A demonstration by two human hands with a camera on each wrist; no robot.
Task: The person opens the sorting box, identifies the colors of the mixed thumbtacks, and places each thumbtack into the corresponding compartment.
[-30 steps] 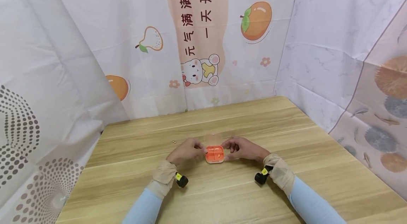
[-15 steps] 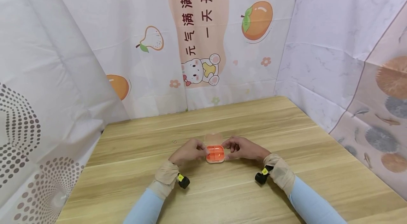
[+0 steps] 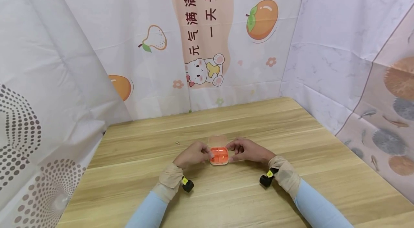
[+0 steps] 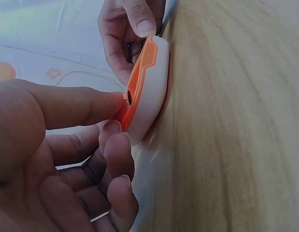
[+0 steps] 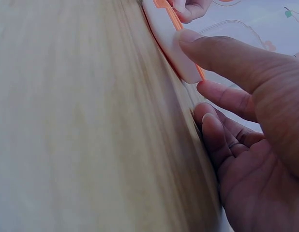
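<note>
An orange pill box [image 3: 219, 155] with a pale outer shell stands open on the table, its clear lid [image 3: 217, 140] tipped back. My left hand [image 3: 193, 155] reaches over its left side; thumb and forefinger seem to pinch a small dark piece [image 4: 129, 97] inside the left compartment, partly hidden by the thumb. On the other side, my right hand [image 3: 248, 151] steadies the box by its right edge. In the right wrist view, the thumb lies on the orange rim [image 5: 177, 21] and the forefinger is against the corner. A small light piece [image 3: 223, 157] lies in a right-hand compartment.
Small gold-coloured pieces [image 3: 177, 143] lie on the wooden table [image 3: 223, 199], left of the box and beyond my left hand. A printed fabric curtain [image 3: 155, 98] rises behind the table, with more cloth on both sides.
My left hand has shifted slightly right, and its thumb tip is now further over the left compartment, the dark piece moving with it. The right hand keeps its place on the box.
</note>
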